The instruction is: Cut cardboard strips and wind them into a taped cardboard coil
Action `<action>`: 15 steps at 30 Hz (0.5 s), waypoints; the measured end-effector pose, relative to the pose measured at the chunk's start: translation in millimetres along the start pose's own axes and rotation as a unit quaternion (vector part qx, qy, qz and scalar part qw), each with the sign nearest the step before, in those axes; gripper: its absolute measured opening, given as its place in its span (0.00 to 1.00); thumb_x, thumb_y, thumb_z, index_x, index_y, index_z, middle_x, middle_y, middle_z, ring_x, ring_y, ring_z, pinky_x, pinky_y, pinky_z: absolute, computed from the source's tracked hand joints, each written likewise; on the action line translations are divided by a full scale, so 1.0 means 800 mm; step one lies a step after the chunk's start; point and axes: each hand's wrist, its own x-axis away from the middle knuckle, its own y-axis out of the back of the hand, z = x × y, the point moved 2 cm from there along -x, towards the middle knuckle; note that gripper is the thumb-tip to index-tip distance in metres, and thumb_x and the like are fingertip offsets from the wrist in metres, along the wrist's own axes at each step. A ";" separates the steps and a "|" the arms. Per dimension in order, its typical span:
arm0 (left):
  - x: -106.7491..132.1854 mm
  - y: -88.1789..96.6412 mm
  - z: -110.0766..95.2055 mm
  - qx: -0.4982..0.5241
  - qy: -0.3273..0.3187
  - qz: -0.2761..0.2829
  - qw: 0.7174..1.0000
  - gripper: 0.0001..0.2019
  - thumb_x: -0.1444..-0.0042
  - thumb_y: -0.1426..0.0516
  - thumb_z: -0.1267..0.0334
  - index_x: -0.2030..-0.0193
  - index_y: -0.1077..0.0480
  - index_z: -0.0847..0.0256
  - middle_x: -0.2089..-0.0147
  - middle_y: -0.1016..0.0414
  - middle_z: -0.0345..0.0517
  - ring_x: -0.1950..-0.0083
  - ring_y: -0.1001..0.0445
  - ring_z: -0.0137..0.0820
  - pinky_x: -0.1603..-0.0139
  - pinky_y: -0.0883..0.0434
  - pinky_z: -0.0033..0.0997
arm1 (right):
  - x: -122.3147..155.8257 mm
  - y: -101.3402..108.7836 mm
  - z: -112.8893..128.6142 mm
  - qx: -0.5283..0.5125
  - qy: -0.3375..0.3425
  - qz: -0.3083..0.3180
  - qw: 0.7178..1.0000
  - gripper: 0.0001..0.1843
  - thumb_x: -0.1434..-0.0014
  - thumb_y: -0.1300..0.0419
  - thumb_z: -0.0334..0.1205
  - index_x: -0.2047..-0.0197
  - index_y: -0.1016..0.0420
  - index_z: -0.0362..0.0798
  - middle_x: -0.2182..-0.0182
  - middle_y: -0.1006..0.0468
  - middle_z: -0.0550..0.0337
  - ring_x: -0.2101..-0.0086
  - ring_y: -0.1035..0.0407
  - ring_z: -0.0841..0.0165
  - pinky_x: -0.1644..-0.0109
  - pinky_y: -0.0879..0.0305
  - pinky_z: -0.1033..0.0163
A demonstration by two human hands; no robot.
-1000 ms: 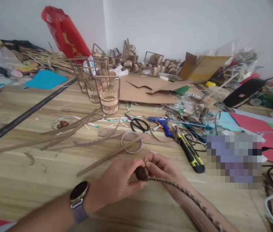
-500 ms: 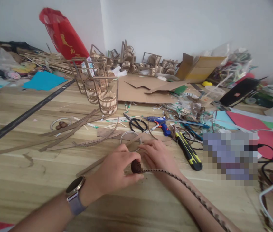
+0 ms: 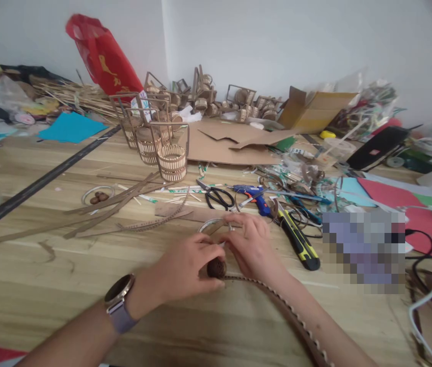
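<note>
My left hand (image 3: 178, 270), with a watch on its wrist, pinches a small tight coil (image 3: 216, 268) of brown corrugated cardboard between thumb and fingers. From the coil a long corrugated strip (image 3: 277, 293) runs to the right, across my right forearm and down to the lower edge. Just beyond the coil, my right hand (image 3: 252, 244) has its fingers curled over the near right side of a pale thin ring (image 3: 205, 224). Those fingers partly hide the ring. Flat brown cardboard (image 3: 166, 210) lies behind the ring.
Black-handled scissors (image 3: 218, 196), a blue glue gun (image 3: 254, 193) and a yellow-black utility knife (image 3: 298, 242) lie beyond my hands. To the left are cardboard strips (image 3: 116, 204) and another ring with brown balls (image 3: 99, 197). Small slatted buckets (image 3: 172, 163) stand behind.
My right fingers have curled over the ring, which has shifted slightly right and looks more tilted. My left hand and the coil have hardly moved; the strip lies lower across my right forearm.
</note>
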 end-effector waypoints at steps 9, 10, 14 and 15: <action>0.004 0.003 -0.005 0.088 -0.071 -0.008 0.994 0.11 0.40 0.38 0.54 0.61 0.31 0.59 0.62 0.24 0.45 0.55 0.28 0.37 0.54 0.31 0.32 | 0.007 0.017 -0.018 -0.120 -0.070 -0.071 0.988 0.15 0.35 0.41 0.39 0.45 0.30 0.51 0.50 0.24 0.48 0.48 0.33 0.55 0.44 0.37 0.47; 0.004 0.003 -0.005 0.101 -0.076 -0.014 0.992 0.12 0.39 0.39 0.52 0.61 0.31 0.59 0.62 0.24 0.45 0.56 0.28 0.37 0.54 0.31 0.32 | 0.008 0.018 -0.021 -0.135 -0.091 -0.074 0.984 0.15 0.36 0.40 0.41 0.46 0.29 0.51 0.52 0.23 0.49 0.50 0.32 0.55 0.46 0.36 0.48; 0.004 0.004 -0.005 0.113 -0.074 -0.018 0.991 0.15 0.38 0.42 0.47 0.61 0.30 0.58 0.63 0.24 0.45 0.56 0.28 0.37 0.54 0.31 0.33 | 0.008 0.022 -0.027 -0.195 -0.130 -0.060 0.970 0.11 0.36 0.39 0.44 0.51 0.25 0.53 0.55 0.21 0.51 0.53 0.29 0.56 0.49 0.33 0.50; 0.004 0.003 -0.005 0.110 -0.070 -0.014 0.991 0.15 0.38 0.42 0.47 0.61 0.30 0.58 0.63 0.24 0.46 0.56 0.28 0.37 0.54 0.31 0.33 | 0.008 0.022 -0.028 -0.209 -0.133 -0.063 0.967 0.10 0.37 0.39 0.43 0.53 0.24 0.53 0.56 0.20 0.52 0.53 0.28 0.57 0.49 0.33 0.50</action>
